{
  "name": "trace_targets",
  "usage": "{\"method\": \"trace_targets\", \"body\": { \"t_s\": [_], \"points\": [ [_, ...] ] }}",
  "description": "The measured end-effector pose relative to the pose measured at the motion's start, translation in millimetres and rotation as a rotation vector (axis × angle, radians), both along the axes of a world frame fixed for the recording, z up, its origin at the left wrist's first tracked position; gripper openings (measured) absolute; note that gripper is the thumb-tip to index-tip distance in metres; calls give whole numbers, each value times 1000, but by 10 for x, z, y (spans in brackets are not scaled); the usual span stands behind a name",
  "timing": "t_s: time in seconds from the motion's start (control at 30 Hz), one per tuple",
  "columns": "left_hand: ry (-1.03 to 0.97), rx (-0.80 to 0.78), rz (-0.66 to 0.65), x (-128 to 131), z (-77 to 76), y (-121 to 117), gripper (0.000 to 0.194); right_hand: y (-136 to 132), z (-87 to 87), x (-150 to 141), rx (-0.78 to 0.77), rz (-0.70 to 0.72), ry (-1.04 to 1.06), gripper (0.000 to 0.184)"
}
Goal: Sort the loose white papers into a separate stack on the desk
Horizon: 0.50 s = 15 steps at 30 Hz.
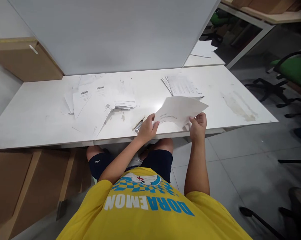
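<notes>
A white sheet of paper (179,108) with a little print is held up, bent, over the front edge of the desk. My left hand (148,128) pinches its left edge, and the fingers of my right hand (198,125) close on its lower right corner. Just behind the sheet lies a stack of printed papers (181,86), partly covered by it. Beside my left hand are a few thin, pen-like items (139,125), too small to name surely. Farther left, loose sheets with barcodes (90,100) spread out next to a small pile of papers (125,105).
A grey-white partition (120,36) rises behind the white desk (52,130). One cardboard box (27,61) stands at the back left; more boxes (40,186) sit below the desk. To the right are a green chair (294,68) and more papers (204,49).
</notes>
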<state>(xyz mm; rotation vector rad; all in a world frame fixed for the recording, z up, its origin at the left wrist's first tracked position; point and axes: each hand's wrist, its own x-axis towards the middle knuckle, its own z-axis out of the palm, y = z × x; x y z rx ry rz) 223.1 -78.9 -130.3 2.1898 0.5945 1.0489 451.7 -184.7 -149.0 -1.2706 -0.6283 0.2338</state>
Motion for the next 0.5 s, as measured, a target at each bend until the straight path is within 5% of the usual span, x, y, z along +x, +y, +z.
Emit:
{"method": "trace_targets", "body": {
  "t_s": [0.2,0.33,0.5],
  "points": [
    [47,-154,-47,-90,72,154,41,180,74,-13,88,-61,-46,31],
    [65,-176,-86,-145,98,253,44,235,66,-106,131,-64,-68,37],
    [90,-92,-196,-149,90,294,51,209,19,-188,9,12,-37,44]
  ]
}}
